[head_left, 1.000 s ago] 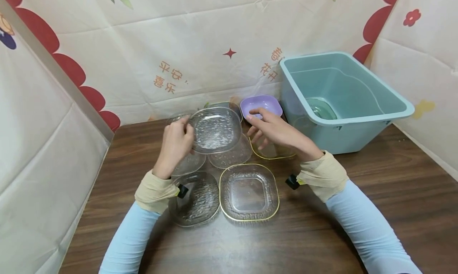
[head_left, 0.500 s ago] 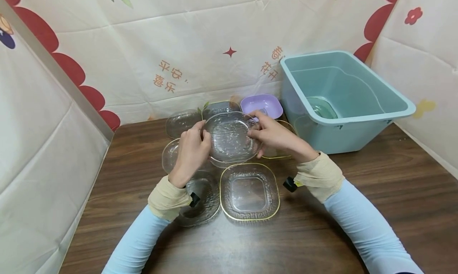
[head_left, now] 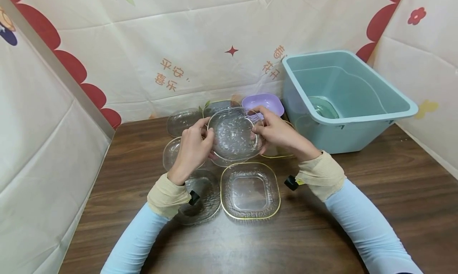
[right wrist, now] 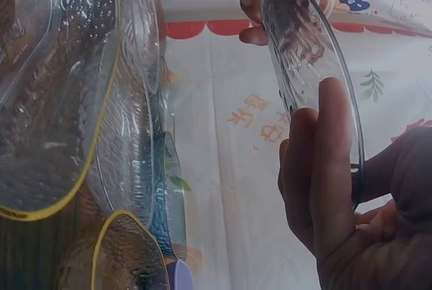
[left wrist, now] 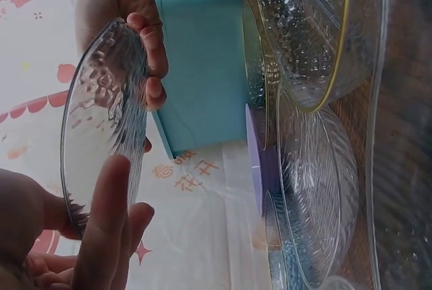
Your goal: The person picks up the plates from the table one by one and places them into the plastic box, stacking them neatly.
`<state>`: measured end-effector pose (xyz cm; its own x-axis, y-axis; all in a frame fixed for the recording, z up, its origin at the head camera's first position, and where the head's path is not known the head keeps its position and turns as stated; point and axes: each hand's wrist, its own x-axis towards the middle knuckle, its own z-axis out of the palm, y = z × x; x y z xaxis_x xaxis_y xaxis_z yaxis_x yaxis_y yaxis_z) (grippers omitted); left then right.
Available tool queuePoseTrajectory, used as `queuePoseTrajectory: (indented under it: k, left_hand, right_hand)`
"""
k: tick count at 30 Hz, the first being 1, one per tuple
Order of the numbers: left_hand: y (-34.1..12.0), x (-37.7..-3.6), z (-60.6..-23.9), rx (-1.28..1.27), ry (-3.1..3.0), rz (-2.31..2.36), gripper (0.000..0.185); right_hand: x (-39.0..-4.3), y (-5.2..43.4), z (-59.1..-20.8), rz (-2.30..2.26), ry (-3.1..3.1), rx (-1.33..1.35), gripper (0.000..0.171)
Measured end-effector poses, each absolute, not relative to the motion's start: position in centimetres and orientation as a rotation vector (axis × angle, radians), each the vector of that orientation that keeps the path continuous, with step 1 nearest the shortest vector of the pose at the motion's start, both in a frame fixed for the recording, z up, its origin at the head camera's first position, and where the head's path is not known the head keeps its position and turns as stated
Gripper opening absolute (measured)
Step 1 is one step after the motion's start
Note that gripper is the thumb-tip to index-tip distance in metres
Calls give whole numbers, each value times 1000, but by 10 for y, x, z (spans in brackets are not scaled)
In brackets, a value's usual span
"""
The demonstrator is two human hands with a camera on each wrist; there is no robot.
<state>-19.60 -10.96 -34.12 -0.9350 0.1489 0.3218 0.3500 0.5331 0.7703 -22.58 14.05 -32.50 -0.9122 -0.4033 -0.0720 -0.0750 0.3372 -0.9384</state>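
A clear, ripple-textured plate [head_left: 232,135] is held up above the other dishes, gripped from both sides. My left hand [head_left: 192,146] pinches its left rim, thumb on top and fingers beneath. On the opposite rim, my right hand [head_left: 277,130] grips with the thumb above and fingers curled under. Both wrist views show the plate [left wrist: 104,111] edge-on, well apart from the dishes below. Under and around it are a yellow-rimmed clear plate [head_left: 250,192], a clear plate [head_left: 205,202] at front left, and another clear dish [head_left: 171,152] partly behind my left hand.
A light blue plastic tub [head_left: 318,135] stands at the back right with a clear greenish dish [head_left: 323,107] inside. Beside it sits a purple bowl [head_left: 266,102]. Another clear dish [head_left: 182,122] lies at the back left, near the printed cloth backdrop [head_left: 214,75].
The plate was in my left hand alone; it has moved right, and my right hand has taken hold of its right rim. Since then it has risen slightly, its face tilting more toward the head camera.
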Motion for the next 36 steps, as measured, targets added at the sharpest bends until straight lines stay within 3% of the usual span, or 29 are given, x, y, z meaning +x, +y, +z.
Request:
queuePoseTrajectory:
  k: [7,14,36]
  left_hand:
    - [-111,-198,-342,-402,-2554,-1355,43]
    - [-119,-200,-340,-354,-2585,-1242,61]
    - [-129,-205,-333,-351,-2596,-1206,53]
  right_hand:
    - [-226,147,-318,-1567,2393,-439,45]
    - [-222,148,-311,-1598,2475,-412,47]
    - [-203,183,-267,-1976,2581,-309,45]
